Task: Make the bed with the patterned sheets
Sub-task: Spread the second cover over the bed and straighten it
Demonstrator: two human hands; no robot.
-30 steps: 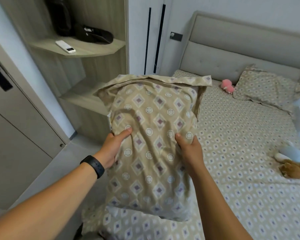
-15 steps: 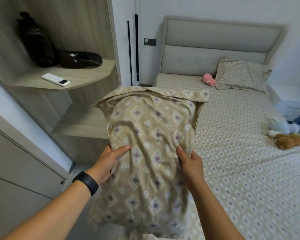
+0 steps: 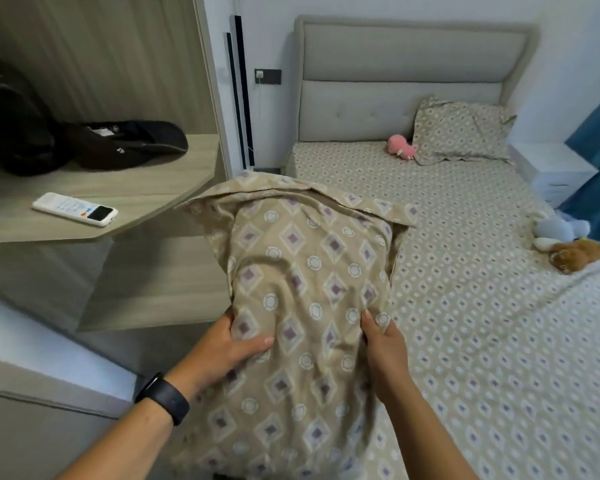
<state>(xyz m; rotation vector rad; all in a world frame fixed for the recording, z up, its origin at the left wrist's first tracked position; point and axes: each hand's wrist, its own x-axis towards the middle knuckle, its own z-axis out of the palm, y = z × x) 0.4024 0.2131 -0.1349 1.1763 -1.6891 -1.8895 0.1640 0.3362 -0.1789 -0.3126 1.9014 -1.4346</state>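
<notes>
I hold a pillow (image 3: 305,271) in a beige diamond-patterned case upright in front of me, beside the bed's left side. My left hand (image 3: 229,348) grips its left edge, thumb across the front. My right hand (image 3: 383,341) grips the right edge. The bed (image 3: 482,306) carries a fitted sheet of the same pattern. A second patterned pillow (image 3: 459,133) leans against the grey headboard (image 3: 395,77) at the far right.
A pink plush toy (image 3: 400,147) lies by the far pillow; a brown and a blue plush (image 3: 568,244) sit at the bed's right edge. A wooden shelf (image 3: 125,188) on the left holds a white remote (image 3: 75,208) and black bags (image 3: 118,143). A white nightstand (image 3: 555,171) stands far right.
The view has shifted along the bed's side toward the headboard. Both hands keep their grip on the pillow, which stays upright in front of me.
</notes>
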